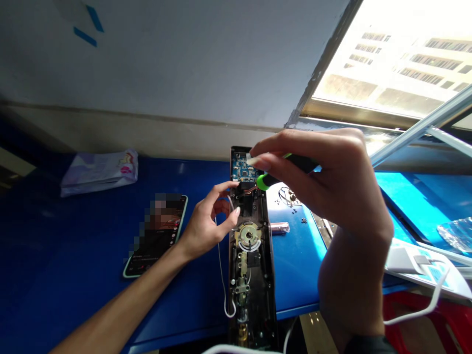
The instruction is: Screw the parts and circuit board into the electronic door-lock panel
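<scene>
Head view. From where I stand, the long black open housing [269, 280] lies across the blue table [92, 246], its lower end reaching past the near edge. The person's right hand [328, 172] is closed around a black-and-green screwdriver [263, 182], shaft angled down into the housing. The left hand [208, 219] is at the housing's left edge, thumb and forefinger parted; whether its curled fingers touch the thin white cable [220, 255] cannot be told.

Hazards: a slip of the shaft could jab the left fingers or score the blue circuit board [243, 173]. A snagged cable could drag the housing; pressure on the overhanging end could tip it. A knock could scatter the small dark loose screws [304, 221] beyond the right edge.

Container: the housing holds the board at its far end and a round brass-coloured disc [249, 235] mid-length.
</scene>
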`<state>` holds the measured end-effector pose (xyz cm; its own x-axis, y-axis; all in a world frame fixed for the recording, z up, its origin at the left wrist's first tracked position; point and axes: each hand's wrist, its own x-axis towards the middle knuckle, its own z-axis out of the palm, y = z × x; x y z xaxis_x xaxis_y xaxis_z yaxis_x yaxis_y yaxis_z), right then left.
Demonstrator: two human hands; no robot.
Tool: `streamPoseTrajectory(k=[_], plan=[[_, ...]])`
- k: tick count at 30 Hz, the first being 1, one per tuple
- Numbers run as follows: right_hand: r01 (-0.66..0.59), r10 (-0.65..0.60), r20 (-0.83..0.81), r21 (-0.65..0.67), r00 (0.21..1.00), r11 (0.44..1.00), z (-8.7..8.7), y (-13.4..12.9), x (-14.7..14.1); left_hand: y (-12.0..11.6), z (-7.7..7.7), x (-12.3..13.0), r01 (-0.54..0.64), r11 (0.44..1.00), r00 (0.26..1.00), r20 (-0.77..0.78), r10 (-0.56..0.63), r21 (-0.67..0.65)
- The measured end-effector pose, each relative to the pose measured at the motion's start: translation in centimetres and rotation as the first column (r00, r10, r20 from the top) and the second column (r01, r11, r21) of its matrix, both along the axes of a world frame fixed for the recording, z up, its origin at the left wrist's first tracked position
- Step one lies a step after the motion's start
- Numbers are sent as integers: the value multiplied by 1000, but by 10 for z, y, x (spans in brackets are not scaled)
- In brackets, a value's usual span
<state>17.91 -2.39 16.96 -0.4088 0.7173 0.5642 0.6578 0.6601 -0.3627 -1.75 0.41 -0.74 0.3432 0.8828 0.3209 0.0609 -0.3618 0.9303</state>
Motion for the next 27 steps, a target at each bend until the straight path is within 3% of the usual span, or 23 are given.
streamPoseTrajectory(k=[7,12,21,27], plan=[[-45,46,19,-31,999,998,3,-4,3,-1,0,1,-23,999,1000,-19,24,29],[42,-43,36,41,998,998,2,-2,-1,0,-1,-1,-14,1000,1000,-11,14,19],[-49,50,23,-33,999,998,2,-4,2,-1,1,-1,-22,1000,999,-30,22,14],[12,-12,13,50,1000,999,1,2,2,-1,0,-1,-16,1000,1000,-23,16,15]])
